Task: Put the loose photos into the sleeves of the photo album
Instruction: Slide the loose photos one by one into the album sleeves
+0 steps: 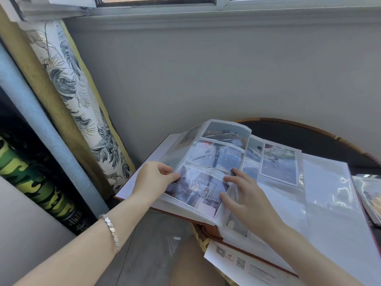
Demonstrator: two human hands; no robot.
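A thick photo album [321, 203] with a brown cover lies open on a round table. One sleeve page [208, 162], filled with three photos, stands lifted and bowed over the left half. My left hand [153, 178] pinches that page's left edge by the lowest photo. My right hand [245, 197] lies with spread fingers on the page's lower right, near the spine. On the right-hand page one photo [278, 166] sits in an upper sleeve; the sleeves below and to the right look empty. A stack of loose photos [369, 195] lies at the right edge.
The round dark table [309, 137] has a wicker rim and stands against a grey wall. A printed paper sheet [243, 263] sticks out under the album's near edge. A patterned curtain [78, 100] hangs at the left. My knee shows below the table.
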